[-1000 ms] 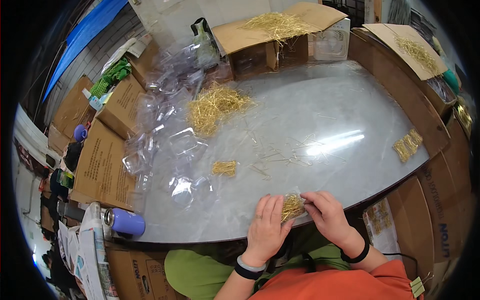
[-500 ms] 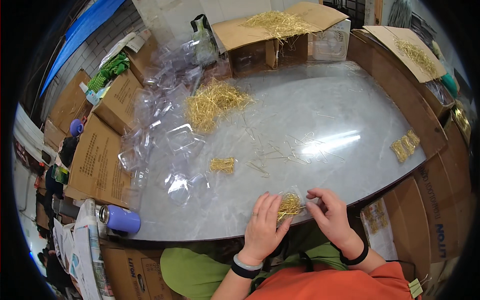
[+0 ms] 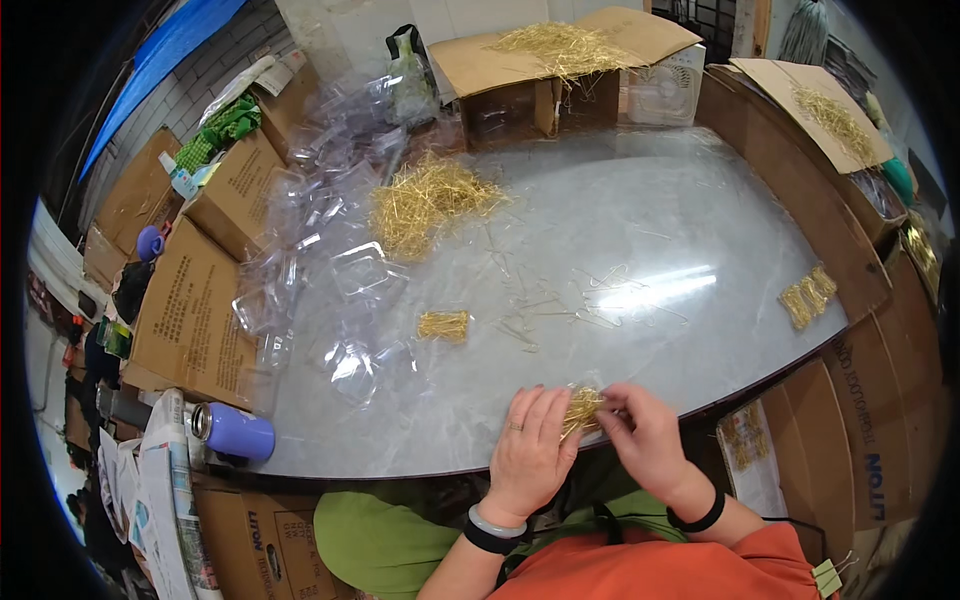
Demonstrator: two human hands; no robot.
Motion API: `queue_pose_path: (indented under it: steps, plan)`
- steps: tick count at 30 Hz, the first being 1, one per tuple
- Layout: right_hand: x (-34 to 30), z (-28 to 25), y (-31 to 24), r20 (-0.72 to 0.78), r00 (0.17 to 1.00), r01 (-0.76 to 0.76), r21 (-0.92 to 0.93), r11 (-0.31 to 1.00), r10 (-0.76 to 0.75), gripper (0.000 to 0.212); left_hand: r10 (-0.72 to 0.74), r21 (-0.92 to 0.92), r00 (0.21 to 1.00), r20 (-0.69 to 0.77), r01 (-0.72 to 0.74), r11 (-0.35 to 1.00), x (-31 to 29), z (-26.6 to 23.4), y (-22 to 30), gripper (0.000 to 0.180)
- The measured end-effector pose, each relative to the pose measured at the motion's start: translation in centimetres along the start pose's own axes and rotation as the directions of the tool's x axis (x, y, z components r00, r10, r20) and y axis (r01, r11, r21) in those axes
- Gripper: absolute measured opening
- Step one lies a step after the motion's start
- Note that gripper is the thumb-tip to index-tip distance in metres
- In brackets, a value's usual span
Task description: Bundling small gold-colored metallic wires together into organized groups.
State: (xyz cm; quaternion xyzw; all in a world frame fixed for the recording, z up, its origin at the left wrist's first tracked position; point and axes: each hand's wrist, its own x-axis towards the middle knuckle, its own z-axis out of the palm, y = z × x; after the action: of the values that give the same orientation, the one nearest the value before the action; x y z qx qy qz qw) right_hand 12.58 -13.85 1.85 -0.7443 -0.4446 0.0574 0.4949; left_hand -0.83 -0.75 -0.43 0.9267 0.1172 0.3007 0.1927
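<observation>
At the table's near edge lies a small bundle of gold wire hooks [image 3: 581,410]. My left hand [image 3: 530,450] is closed along its left side, fingers together and thumb below. The curled fingers of my right hand [image 3: 645,432] grip its right edge; their tips are partly hidden. Clear plastic showed around this bundle a moment ago, but is hard to make out now. Farther in, loose gold wire hooks [image 3: 540,305] lie scattered. Left of them sits a neat gold bundle [image 3: 443,325], and behind is a big tangled heap of hooks [image 3: 430,205].
Clear plastic boxes [image 3: 362,270] pile up on the left, beside cardboard cartons [image 3: 190,310]. A purple bottle [image 3: 240,432] stands at the near left corner. Several gold bundles [image 3: 808,296] rest by the right edge. Cardboard bearing more wire [image 3: 470,68] stands at the back.
My right hand has moved slightly left, and its fingers have closed in on the bundle's right edge. My left hand keeps its hold. The view has shifted slightly.
</observation>
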Motion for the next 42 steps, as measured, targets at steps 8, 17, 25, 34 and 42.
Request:
queue_pose_path:
  steps: [8, 17, 25, 34, 42]
  plan:
    - [0.7, 0.9, -0.1, 0.068, 0.985, 0.169, -0.221, 0.960, -0.158, 0.044, 0.015, 0.001, 0.999, -0.033, -0.015, 1.000, -0.5, 0.2, -0.4, 0.065]
    - [-0.3, 1.9, 2.2, 0.289, 0.937, 0.301, -0.370, 0.879, -0.199, 0.058, -0.065, -0.069, 0.994, -0.085, 0.059, 0.996, -1.2, 1.9, 0.5, 0.061]
    - [2.3, 2.5, 7.8, 0.282, 0.928, 0.326, -0.298, 0.897, -0.244, 0.051, -0.054, 0.018, 0.991, -0.125, 0.057, 0.998, -1.7, 5.6, -1.0, 0.054]
    - [2.3, 3.6, 6.7, 0.351, 0.919, 0.338, -0.461, 0.821, -0.181, 0.055, -0.039, 0.028, 0.989, -0.145, 0.044, 0.999, -1.7, 5.1, -1.1, 0.054]
    - [2.4, 3.4, 6.9, 0.374, 0.902, 0.385, -0.474, 0.792, -0.214, 0.059, -0.058, -0.082, 0.983, -0.175, 0.044, 0.996, -1.4, 4.8, -1.3, 0.051]
